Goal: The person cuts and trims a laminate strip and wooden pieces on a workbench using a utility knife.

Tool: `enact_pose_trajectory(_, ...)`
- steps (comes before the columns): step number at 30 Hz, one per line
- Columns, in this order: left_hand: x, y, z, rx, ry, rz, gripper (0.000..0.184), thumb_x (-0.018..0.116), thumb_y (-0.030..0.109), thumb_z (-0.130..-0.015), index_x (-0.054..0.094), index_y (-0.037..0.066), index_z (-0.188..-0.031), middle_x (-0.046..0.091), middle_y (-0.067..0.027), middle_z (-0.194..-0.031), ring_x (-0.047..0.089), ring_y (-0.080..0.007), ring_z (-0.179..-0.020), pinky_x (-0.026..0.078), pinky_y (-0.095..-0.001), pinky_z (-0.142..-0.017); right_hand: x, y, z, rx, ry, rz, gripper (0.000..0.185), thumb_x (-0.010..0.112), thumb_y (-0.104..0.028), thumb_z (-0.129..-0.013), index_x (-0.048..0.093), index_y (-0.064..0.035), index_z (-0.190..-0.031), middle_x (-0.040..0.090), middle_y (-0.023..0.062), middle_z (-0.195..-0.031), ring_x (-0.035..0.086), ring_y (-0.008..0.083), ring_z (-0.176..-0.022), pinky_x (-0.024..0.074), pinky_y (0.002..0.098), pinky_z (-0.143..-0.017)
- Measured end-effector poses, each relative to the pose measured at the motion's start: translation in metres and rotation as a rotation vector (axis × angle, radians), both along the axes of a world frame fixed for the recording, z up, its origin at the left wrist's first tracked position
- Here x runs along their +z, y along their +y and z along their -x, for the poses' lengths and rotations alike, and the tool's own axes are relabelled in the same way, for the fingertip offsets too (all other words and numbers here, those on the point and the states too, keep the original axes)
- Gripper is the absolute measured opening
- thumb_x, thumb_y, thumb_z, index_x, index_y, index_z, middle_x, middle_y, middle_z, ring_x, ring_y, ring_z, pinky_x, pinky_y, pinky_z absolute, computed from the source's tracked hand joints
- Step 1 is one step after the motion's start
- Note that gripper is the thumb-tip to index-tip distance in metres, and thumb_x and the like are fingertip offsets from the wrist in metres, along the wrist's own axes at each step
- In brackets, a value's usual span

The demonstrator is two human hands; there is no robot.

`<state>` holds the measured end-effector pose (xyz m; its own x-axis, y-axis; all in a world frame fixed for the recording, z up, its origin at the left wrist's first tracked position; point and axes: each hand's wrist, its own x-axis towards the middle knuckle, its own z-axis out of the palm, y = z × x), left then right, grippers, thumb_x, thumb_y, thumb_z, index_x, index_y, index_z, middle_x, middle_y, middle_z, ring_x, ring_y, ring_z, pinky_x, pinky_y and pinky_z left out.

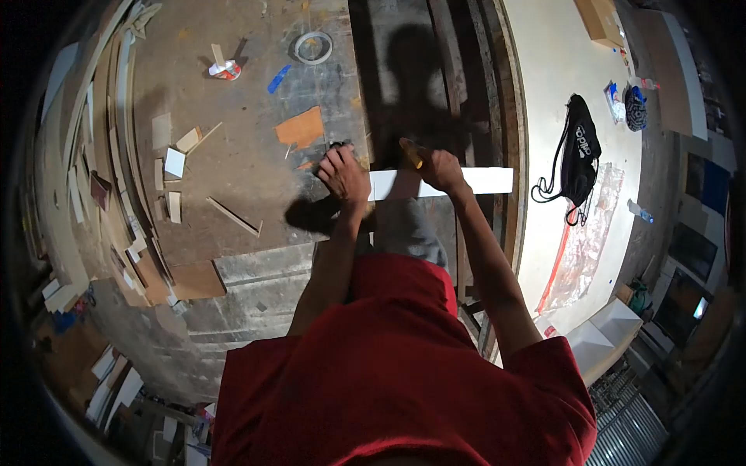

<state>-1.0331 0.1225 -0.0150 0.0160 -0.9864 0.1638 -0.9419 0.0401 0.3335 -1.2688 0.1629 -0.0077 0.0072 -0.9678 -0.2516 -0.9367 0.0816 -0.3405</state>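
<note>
A long white board (488,180) lies crosswise in front of me, over the dark gap beside the brown work table (256,182). My right hand (441,171) is closed round a saw-like tool with a yellow handle (416,158), above the board. What the tool's far end touches is hard to make out. At the board's left end, my left hand (344,175) has its fingers bent round something dark that I cannot make out. A piece of orange-brown sheet (300,126) lies just beyond my left hand.
The table holds a tape roll (313,48), a blue strip (279,78), a small tub (225,71) with a stick, and wood offcuts (174,163). Long strips (124,171) line the left edge. A black drawstring bag (579,151) lies on the pale panel (544,46) at right.
</note>
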Motion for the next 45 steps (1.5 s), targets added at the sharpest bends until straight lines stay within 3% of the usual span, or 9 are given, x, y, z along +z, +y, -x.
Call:
enact_pose_trajectory(5,-0.004,0.002,0.0,-0.001,-0.042,-0.025,0.032,0.069,0.007,-0.08,0.059,0.014,-0.109,0.055,-0.0095,-0.111,0.053,-0.0325,-0.104,0.038,-0.0458,-0.088,-0.007,0.002,0.004,0.14,-0.112,0.325,0.026,0.076,-0.028,-0.088,0.067,-0.0081,-0.102,0.058,0.0158,-0.076,0.06,0.0394,-0.066,0.0487,0.0516,-0.057)
enact_pose_trajectory(12,0.001,0.002,-0.005,-0.051,-0.001,-0.039,0.033,0.068,0.005,-0.078,0.058,0.014,-0.108,0.056,-0.01,-0.117,0.053,-0.0334,-0.11,0.037,-0.048,-0.088,-0.011,0.0,0.004,0.079,-0.036,0.126,0.033,0.074,-0.035,-0.088,0.075,-0.0069,-0.106,0.071,0.0226,-0.086,0.07,0.0421,-0.08,0.0563,0.0517,-0.072)
enact_pose_trajectory(15,-0.007,0.0,-0.003,-0.046,-0.052,-0.038,0.037,0.07,0.008,-0.078,0.058,0.019,-0.112,0.053,-0.0068,-0.112,0.051,-0.0319,-0.111,0.036,-0.0468,-0.088,-0.026,-0.004,0.005,0.285,0.106,0.559,0.028,0.075,-0.025,-0.088,0.058,-0.0058,-0.099,0.054,0.0111,-0.075,0.059,0.0309,-0.066,0.0466,0.0437,-0.058)
enact_pose_trajectory(27,-0.008,-0.006,0.001,-0.02,-0.051,-0.015,0.015,0.062,0.014,-0.092,0.06,0.019,-0.106,0.054,-0.0058,-0.109,0.052,-0.0306,-0.105,0.035,-0.0464,-0.085,-0.012,-0.01,0.001,0.061,-0.107,-0.011,0.027,0.072,-0.029,-0.088,0.069,-0.0044,-0.097,0.066,0.0216,-0.081,0.066,0.0428,-0.071,0.0528,0.0515,-0.064)
enact_pose_trajectory(31,-0.009,-0.007,0.004,-0.008,-0.092,0.018,0.014,0.061,0.015,-0.093,0.059,0.018,-0.107,0.055,-0.0061,-0.11,0.051,-0.0305,-0.106,0.035,-0.047,-0.085,-0.026,0.002,0.008,0.181,0.014,0.218,0.023,0.07,-0.021,-0.089,0.067,-0.0066,-0.107,0.068,0.0238,-0.083,0.066,0.0421,-0.07,0.0526,0.0512,-0.059)
enact_pose_trajectory(34,-0.006,-0.012,0.003,-0.026,-0.092,-0.022,0.014,0.061,0.016,-0.095,0.059,0.017,-0.109,0.055,-0.0068,-0.111,0.051,-0.0308,-0.106,0.035,-0.0474,-0.085,0.023,-0.009,0.002,-0.006,-0.127,0.163,0.02,0.069,-0.02,-0.092,0.067,-0.0044,-0.104,0.069,0.0156,-0.076,0.067,0.0326,-0.063,0.0529,0.0434,-0.057)
enact_pose_trajectory(36,-0.006,-0.009,0.0,-0.05,-0.129,-0.082,0.02,0.064,0.018,-0.093,0.059,0.017,-0.112,0.054,-0.0073,-0.112,0.051,-0.0304,-0.106,0.035,-0.0469,-0.085,0.062,0.003,-0.007,-0.417,-0.851,0.183,0.02,0.068,-0.024,-0.099,0.065,-0.0043,-0.096,0.06,0.002,-0.066,0.058,0.0158,-0.054,0.0474,0.0324,-0.051)
enact_pose_trajectory(42,-0.02,-0.005,-0.002,0.019,-0.148,-0.09,0.033,0.064,0.025,-0.089,0.06,0.015,-0.12,0.056,-0.0076,-0.113,0.053,-0.0306,-0.106,0.038,-0.0471,-0.086,0.16,0.046,-0.087,-1.093,-1.209,0.143,0.037,0.069,-0.041,-0.103,0.063,-0.008,-0.086,0.055,-0.0043,-0.064,0.049,0.0045,-0.052,0.0352,0.0242,-0.046)
enact_pose_trajectory(45,-0.003,-0.003,-0.007,-0.001,-0.115,-0.062,0.032,0.064,0.025,-0.089,0.061,0.015,-0.119,0.058,-0.0065,-0.112,0.054,-0.0297,-0.106,0.04,-0.0479,-0.085,0.171,0.058,-0.119,-1.044,-1.164,0.02,0.036,0.067,-0.039,-0.104,0.062,-0.0083,-0.086,0.053,-0.0059,-0.065,0.046,0.0037,-0.054,0.0339,0.024,-0.047)
